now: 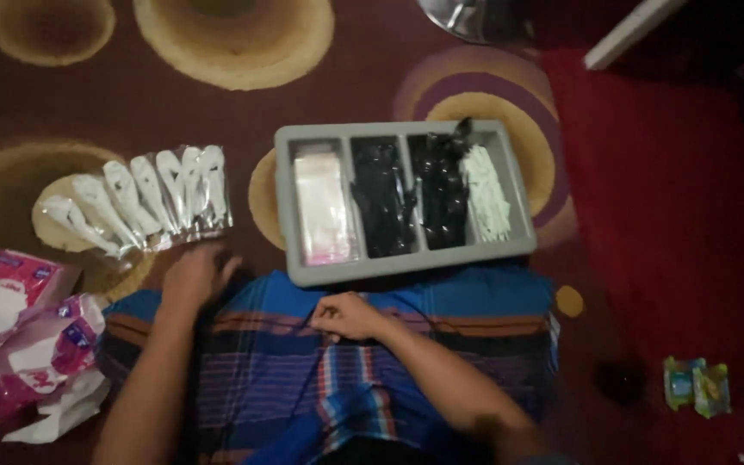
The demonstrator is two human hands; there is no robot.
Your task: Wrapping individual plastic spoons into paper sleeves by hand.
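A dark maroon carpet [174, 112] with tan rings covers the floor, dimly lit. On it sits a grey compartment tray [402, 269] holding a clear-wrapped pink pack, black cutlery in two middle bays and white pieces at the right end. Left of it lies a fanned row of bagged white spoons [144, 198], with torn pink-and-white packets [27, 344] nearer the knee. The left hand [195, 277] rests just below the bagged spoons, its grip blurred so it cannot be told. The right hand [348, 317] is curled closed on the striped cloth [303, 379], apparently pinching something small; steadier light and sorting one bag at a time would likely help.
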